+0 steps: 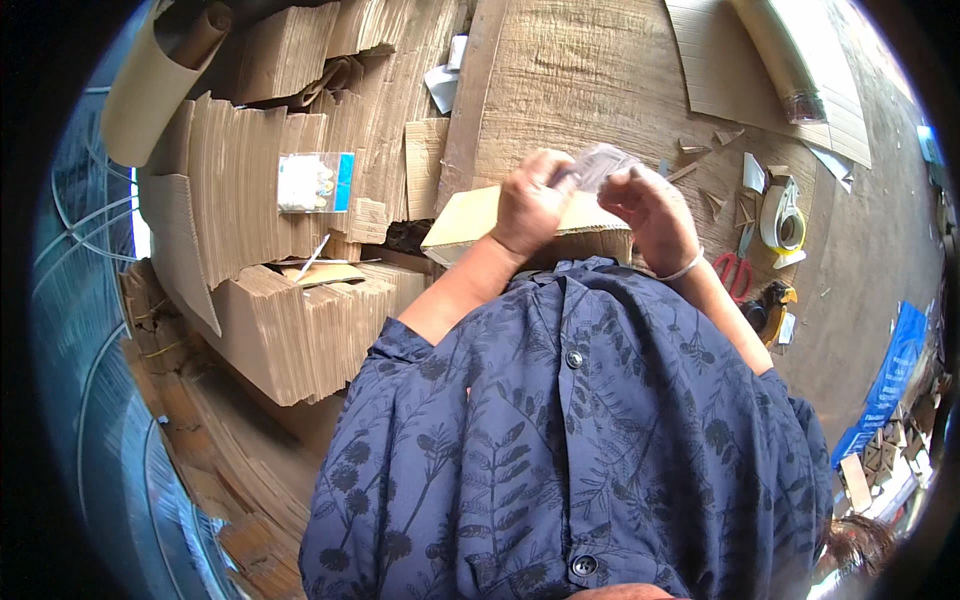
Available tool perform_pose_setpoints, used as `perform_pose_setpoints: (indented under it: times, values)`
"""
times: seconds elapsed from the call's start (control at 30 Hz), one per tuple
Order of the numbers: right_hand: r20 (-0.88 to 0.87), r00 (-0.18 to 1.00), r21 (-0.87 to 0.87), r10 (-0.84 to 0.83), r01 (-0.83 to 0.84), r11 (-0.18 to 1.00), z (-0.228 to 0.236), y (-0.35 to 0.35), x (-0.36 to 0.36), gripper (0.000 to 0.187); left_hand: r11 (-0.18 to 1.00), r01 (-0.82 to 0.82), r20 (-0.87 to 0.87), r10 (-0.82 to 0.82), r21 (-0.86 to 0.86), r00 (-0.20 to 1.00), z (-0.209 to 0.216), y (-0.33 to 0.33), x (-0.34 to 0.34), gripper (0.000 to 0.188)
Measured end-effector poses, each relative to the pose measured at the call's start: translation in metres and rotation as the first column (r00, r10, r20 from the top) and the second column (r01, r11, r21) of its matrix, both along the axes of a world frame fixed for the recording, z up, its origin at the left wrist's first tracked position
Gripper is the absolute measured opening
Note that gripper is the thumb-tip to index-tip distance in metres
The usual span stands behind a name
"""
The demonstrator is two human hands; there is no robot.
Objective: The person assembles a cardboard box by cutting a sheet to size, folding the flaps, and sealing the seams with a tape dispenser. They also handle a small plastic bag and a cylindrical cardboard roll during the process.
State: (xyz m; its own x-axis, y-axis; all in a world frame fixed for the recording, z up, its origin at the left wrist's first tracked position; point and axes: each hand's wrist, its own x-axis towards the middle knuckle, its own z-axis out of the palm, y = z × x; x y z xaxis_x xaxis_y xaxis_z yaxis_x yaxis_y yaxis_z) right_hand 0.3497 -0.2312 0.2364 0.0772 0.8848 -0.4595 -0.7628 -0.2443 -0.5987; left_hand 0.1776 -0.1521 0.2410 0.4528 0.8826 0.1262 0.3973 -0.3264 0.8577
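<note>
In front of my chest both hands are raised, with a crumpled piece of clear plastic (603, 163) stretched between them. My left hand (533, 203) has its fingers closed on one side of the plastic. Curled fingers of my right hand (655, 215) pinch the other side; a pale band circles that wrist. Whether the plastic is a bag or a strip of film, I cannot tell. Under the hands, close to my shirt, lies a folded cardboard piece (462, 228), partly hidden by my left forearm.
Stacked flat cardboard (240, 190) fills the left side, with a clear packet (315, 183) on top. To the right lie red-handled scissors (735, 275), a tape roll (783, 215), a black-and-yellow tape dispenser (770, 312) and cardboard scraps. A large roll (785, 65) rests at the far right.
</note>
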Motion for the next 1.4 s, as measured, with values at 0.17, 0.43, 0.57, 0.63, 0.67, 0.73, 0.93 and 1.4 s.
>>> perform_pose_setpoints:
  times: [0.17,0.43,0.57,0.63,0.67,0.73,0.93,1.4]
  values:
    - [0.259,0.963,-0.042,-0.069,0.082,0.996,-0.039,0.024,0.037,0.018,0.474,0.363,0.571,0.432,-0.802,0.698,0.001,0.033,-0.038,0.009]
    - [-0.225,0.834,0.328,0.504,-0.423,0.845,-0.053,0.072,-0.016,0.049,0.405,0.226,0.421,0.497,-0.886,0.759,-0.026,0.035,-0.05,0.009]
    - [-0.054,0.945,-0.037,0.322,-0.324,0.945,-0.075,0.082,-0.034,0.033,0.489,-0.054,0.223,0.49,-0.871,0.843,-0.033,0.046,-0.063,0.016]
    - [0.049,0.97,-0.171,0.24,-0.228,0.958,-0.067,0.081,-0.037,0.025,0.52,-0.159,0.172,0.532,-0.839,0.829,-0.035,0.053,-0.071,0.015]
    - [0.09,0.964,-0.199,0.249,-0.228,0.953,-0.081,0.077,-0.031,0.024,0.557,-0.186,0.145,0.497,-0.809,0.855,-0.039,0.057,-0.075,0.016]
    - [0.213,0.947,-0.182,0.24,-0.203,0.962,-0.089,0.072,-0.028,0.025,0.602,-0.205,0.114,0.448,-0.772,0.887,-0.051,0.06,-0.083,0.017]
    - [0.044,0.986,-0.305,0.16,-0.139,0.942,-0.059,0.092,-0.038,0.05,0.648,-0.203,0.128,0.425,-0.734,0.896,-0.07,0.061,-0.084,0.016]
    - [0.375,0.757,-0.44,0.535,-0.363,0.822,-0.121,0.119,-0.06,0.022,0.343,-0.209,-0.002,0.517,-0.916,0.856,-0.113,0.074,-0.114,0.018]
